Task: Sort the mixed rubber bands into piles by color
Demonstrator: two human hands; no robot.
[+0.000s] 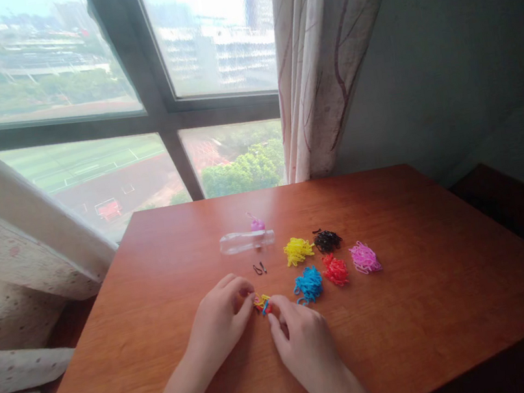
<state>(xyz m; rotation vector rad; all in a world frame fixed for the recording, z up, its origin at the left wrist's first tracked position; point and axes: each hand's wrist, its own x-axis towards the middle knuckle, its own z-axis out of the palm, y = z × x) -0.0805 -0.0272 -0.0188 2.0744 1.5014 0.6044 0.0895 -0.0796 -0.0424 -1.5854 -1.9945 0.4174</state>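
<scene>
On a reddish wooden table (430, 302) my left hand (221, 317) and my right hand (300, 338) meet over a small bunch of coloured rubber bands (261, 303). Both hands pinch it from opposite sides, fingers curled. Just beyond my right hand lie small heaps of bands: blue (308, 283), red (335, 270), pink (364, 257), yellow (298, 250) and black (327, 240).
A clear plastic tool (245, 241) with a purple piece (257, 224) lies farther back, and two tiny dark clips (259, 268) sit in front of it. Curtains hang left and right of a large window behind the table. A white chair back shows at the lower left.
</scene>
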